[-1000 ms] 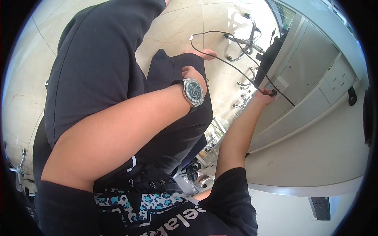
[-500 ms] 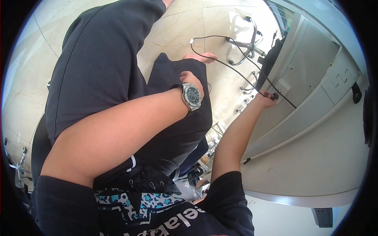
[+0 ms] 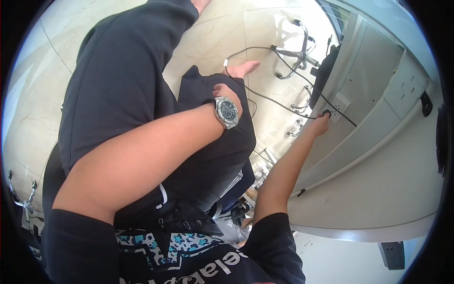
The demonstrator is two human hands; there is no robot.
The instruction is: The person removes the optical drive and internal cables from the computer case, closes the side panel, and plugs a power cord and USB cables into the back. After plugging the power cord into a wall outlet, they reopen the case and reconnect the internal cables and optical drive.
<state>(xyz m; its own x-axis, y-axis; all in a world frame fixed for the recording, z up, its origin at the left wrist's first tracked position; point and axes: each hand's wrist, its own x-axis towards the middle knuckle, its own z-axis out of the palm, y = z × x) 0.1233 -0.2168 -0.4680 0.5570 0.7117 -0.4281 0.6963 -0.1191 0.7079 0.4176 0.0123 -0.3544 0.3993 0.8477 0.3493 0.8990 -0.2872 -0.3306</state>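
Note:
My right hand (image 3: 320, 125) is closed around a black plug (image 3: 326, 113) on the end of a black cable. Right beside that plug is a white socket plate (image 3: 341, 105) with small holes, on the grey panel (image 3: 366, 71) under the desk. The black cable (image 3: 272, 97) loops out over the floor, bears a white tag (image 3: 225, 62), and comes back to the desk frame. My left hand (image 3: 230, 94), with a watch (image 3: 227, 112) on the wrist, lies over my dark trouser leg (image 3: 203, 87); most of its fingers are hidden.
A white desk (image 3: 364, 199) curves round on the right, with a black fitting (image 3: 427, 104) on its edge. Chrome chair bases on wheels (image 3: 300, 56) stand on the tiled floor (image 3: 222, 28) beyond the cable. A black box (image 3: 392, 255) is at the lower right.
My right hand has turned the plug away from the socket plate, uncovering the plate's holes. The cable loop has sagged and shifted slightly left. My left hand stays on the leg.

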